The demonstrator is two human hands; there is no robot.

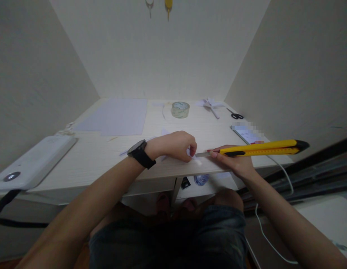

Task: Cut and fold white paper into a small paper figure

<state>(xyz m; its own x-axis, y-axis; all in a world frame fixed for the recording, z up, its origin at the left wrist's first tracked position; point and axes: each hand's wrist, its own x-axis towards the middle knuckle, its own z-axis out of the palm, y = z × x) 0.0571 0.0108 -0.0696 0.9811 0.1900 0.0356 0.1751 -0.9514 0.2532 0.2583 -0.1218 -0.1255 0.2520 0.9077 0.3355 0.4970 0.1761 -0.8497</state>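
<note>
My left hand, with a black watch on the wrist, is closed with curled fingers near the front edge of the desk. A small piece of white paper shows in its fingers, and more white paper sticks out behind the hand. In my right hand is a yellow utility knife, lying sideways with its handle to the right. Its bare blade points left and reaches to the paper at my left fingertips. Whether the edge is cutting into the paper, I cannot tell.
White sheets lie at the back left. Behind my hands stand a roll of clear tape and a paper pinwheel. Black-handled scissors and a phone lie right. A white device sits on the left edge.
</note>
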